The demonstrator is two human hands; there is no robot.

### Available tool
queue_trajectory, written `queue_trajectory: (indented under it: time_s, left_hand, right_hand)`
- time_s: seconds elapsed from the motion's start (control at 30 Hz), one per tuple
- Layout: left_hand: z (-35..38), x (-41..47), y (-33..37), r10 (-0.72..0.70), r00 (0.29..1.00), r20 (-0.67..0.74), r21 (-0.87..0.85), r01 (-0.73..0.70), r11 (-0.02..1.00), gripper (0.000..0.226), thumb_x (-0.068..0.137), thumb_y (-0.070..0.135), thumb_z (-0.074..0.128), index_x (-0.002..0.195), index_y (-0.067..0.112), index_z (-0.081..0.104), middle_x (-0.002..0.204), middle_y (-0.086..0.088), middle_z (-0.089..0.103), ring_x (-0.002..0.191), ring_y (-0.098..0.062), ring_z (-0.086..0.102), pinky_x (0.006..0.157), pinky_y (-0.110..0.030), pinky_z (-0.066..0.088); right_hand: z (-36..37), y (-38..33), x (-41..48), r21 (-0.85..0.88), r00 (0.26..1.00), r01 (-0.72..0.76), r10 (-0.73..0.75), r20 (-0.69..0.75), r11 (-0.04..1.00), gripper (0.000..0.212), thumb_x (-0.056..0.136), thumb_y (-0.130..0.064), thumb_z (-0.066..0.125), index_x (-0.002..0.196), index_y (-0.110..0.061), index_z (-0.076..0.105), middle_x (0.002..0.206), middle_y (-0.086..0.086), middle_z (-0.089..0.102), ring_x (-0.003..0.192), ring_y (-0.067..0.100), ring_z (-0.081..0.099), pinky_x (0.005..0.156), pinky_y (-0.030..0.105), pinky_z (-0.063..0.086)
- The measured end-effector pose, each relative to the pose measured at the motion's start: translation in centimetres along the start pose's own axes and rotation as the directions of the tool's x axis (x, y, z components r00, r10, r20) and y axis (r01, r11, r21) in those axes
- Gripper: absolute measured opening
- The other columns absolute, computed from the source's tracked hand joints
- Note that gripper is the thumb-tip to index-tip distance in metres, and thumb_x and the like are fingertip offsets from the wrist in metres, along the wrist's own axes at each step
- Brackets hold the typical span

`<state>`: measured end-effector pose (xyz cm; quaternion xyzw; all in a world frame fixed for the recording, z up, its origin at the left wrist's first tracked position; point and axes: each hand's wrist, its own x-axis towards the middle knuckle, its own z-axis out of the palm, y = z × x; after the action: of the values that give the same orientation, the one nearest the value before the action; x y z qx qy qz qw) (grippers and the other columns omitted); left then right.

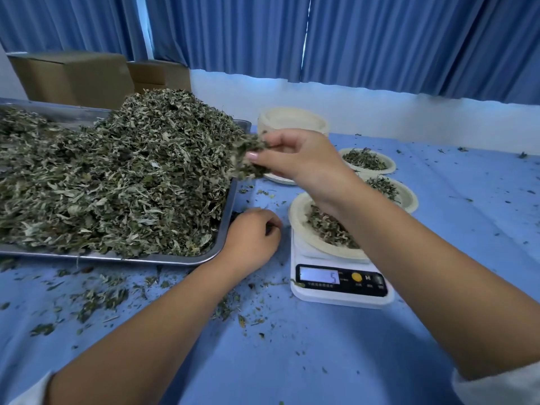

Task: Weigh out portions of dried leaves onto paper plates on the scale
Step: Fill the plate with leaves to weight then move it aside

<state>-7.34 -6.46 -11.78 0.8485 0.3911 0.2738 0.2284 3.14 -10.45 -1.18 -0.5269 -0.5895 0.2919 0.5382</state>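
Across the far wall, blue curtains (pixel 380 39); below them, bench (pixel 292 361) under blue cloth. At bench left, wide metal tray (pixel 225 229) heaped high with dried leaves (pixel 131 176). Behind the tray, two cardboard boxes (pixel 73 77). Just right of the tray's near corner, white scale (pixel 342 301), display reading 5. On the scale, paper plate (pixel 298 211) with a portion of leaves, partly hidden by the right forearm. Farther back, stack of empty plates (pixel 292 119); to its right, far filled plate (pixel 368 160) and, nearer, second filled plate (pixel 406 197); another plate rim (pixel 280 179) showing under the right hand. Raised beside the heap's right edge, right hand (pixel 301 159) with grip closed, fingers and thumb pinching a clump of leaves (pixel 251 159). Down on the bench by the tray's right rim, left hand (pixel 254 238), knuckles up, fingers curled under; grip tucked out of sight, contents impossible to tell. Scattered over the cloth, loose leaf bits (pixel 99 299), thickest in front of the tray.
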Motion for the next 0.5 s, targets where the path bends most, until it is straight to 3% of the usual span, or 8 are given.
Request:
queue_trajectory:
  time_s: [0.17, 0.33, 0.5]
  left_hand:
    - [0.1, -0.1, -0.2, 0.044, 0.999, 0.006, 0.0, -0.044, 0.999, 0.023, 0.093, 0.011, 0.049, 0.108, 0.014, 0.067, 0.108, -0.001, 0.063, 0.1, -0.015, 0.055, 0.08, -0.02, 0.04]
    - [0.3, -0.2, -0.1, -0.006, 1.0, -0.003, -0.019, 0.006, 1.0, 0.022, 0.092, 0.012, 0.052, 0.106, 0.017, 0.067, 0.108, 0.001, 0.061, 0.092, -0.008, 0.052, 0.076, -0.015, 0.034]
    - [0.3, -0.4, -0.2, -0.014, 1.0, 0.013, -0.021, 0.015, 1.0, 0.022, 0.094, 0.014, 0.05, 0.107, 0.021, 0.067, 0.11, 0.005, 0.06, 0.09, -0.003, 0.049, 0.077, -0.016, 0.034]
  right_hand:
    - [-6.8, 2.6, -4.5, -0.104, 0.979, -0.056, 0.035, -0.199, 0.993, 0.018, 0.069, -0.024, 0.085, 0.078, -0.026, 0.069, 0.08, -0.007, 0.072, 0.077, 0.005, 0.066, 0.076, 0.017, 0.053]
    - [-10.0, 4.9, -7.1, -0.141, 0.945, -0.061, 0.012, -0.327, 0.988, 0.018, 0.072, -0.016, 0.082, 0.072, -0.023, 0.065, 0.063, -0.018, 0.062, 0.065, -0.001, 0.057, 0.066, 0.01, 0.047]
    - [-10.0, 6.2, -7.2, -0.294, 0.949, -0.094, -0.004, -0.316, 0.951, 0.016, 0.074, -0.021, 0.082, 0.073, -0.024, 0.066, 0.072, -0.016, 0.065, 0.067, -0.004, 0.058, 0.069, 0.012, 0.047]
